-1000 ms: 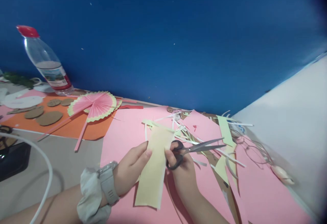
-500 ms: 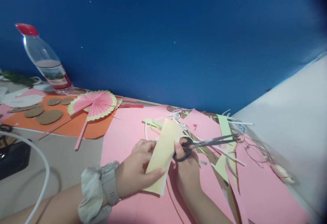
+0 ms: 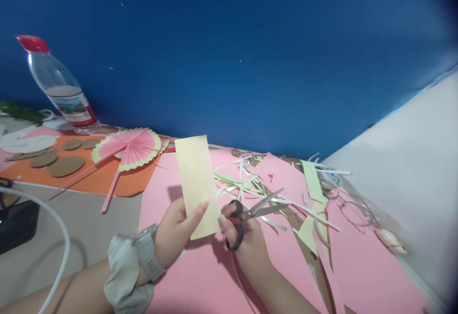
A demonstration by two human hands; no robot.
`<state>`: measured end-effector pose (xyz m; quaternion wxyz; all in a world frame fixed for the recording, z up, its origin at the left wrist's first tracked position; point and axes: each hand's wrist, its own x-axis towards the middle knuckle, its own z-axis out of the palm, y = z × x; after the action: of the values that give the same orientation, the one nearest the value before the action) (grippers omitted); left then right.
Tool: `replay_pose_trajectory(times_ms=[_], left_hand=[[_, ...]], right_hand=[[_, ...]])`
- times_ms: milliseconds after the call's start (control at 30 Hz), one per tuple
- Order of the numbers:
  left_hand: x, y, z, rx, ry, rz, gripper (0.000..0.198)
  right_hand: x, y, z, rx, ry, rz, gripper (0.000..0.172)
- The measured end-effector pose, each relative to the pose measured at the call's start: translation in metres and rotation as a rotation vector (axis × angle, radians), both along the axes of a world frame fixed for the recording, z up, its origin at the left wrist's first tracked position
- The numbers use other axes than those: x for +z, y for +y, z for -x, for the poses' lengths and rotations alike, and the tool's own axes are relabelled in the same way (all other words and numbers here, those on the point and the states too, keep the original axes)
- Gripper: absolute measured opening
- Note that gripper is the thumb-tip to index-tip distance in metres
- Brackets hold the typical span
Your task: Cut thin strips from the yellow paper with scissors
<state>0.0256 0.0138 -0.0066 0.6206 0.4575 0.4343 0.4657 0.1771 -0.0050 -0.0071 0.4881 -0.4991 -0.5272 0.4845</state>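
Observation:
My left hand [image 3: 175,233], with a watch and a grey scrunchie on the wrist, pinches the lower end of a pale yellow paper strip [image 3: 196,180] and holds it upright above a large pink sheet [image 3: 200,276]. My right hand [image 3: 248,242] grips black-handled scissors [image 3: 250,214], blades slightly apart and pointing right, just beside the strip's lower right corner. A heap of thin white and green paper offcuts [image 3: 250,180] lies behind the scissors.
A pleated pink and yellow paper fan [image 3: 129,147] and brown card ovals [image 3: 64,165] lie on an orange sheet [image 3: 93,180] at left. A plastic bottle [image 3: 59,87] stands against the blue wall. Eyeglasses [image 3: 354,209] lie at right; a white cable [image 3: 60,252] crosses at lower left.
My left hand has raised the yellow strip from a leaning position to upright and shifted it left. The scissors came back toward me and their blades have parted a little.

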Motion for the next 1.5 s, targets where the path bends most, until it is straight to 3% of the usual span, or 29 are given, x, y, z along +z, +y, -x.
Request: replay_pose_trajectory(times_ms=[133,333,467,533,633,767,967,1200,1500], left_hand=[[0.0,0.001,-0.001,0.026,-0.039,0.035,0.038],[0.003,0.003,-0.003,-0.026,-0.134,0.127,0.043],[0.004,0.003,-0.003,-0.143,-0.185,0.052,0.036],[0.001,0.002,-0.003,-0.212,-0.101,-0.043,0.035],[-0.003,0.002,-0.004,-0.234,0.077,-0.138,0.038],[-0.004,0.002,-0.004,-0.194,0.1,-0.128,0.043],[-0.004,-0.001,0.001,0.014,0.151,-0.139,0.038],[-0.002,-0.003,0.005,0.129,0.293,-0.278,0.042],[0.0,-0.003,0.006,0.23,0.202,-0.306,0.03]], right_hand=[[-0.001,0.001,0.001,0.03,0.042,0.098,0.024],[-0.005,0.003,-0.001,0.154,0.096,0.1,0.025],[-0.002,0.004,0.001,-0.001,0.133,0.084,0.027],[0.0,0.006,0.002,-0.067,0.141,0.07,0.028],[0.002,0.006,0.002,-0.042,0.166,0.066,0.03],[0.002,0.002,0.001,0.096,0.25,0.081,0.033],[-0.001,-0.005,0.001,0.306,0.255,0.118,0.045],[-0.004,-0.004,-0.001,0.349,0.04,0.069,0.042],[0.006,-0.003,-0.002,0.417,-0.168,0.098,0.026]])
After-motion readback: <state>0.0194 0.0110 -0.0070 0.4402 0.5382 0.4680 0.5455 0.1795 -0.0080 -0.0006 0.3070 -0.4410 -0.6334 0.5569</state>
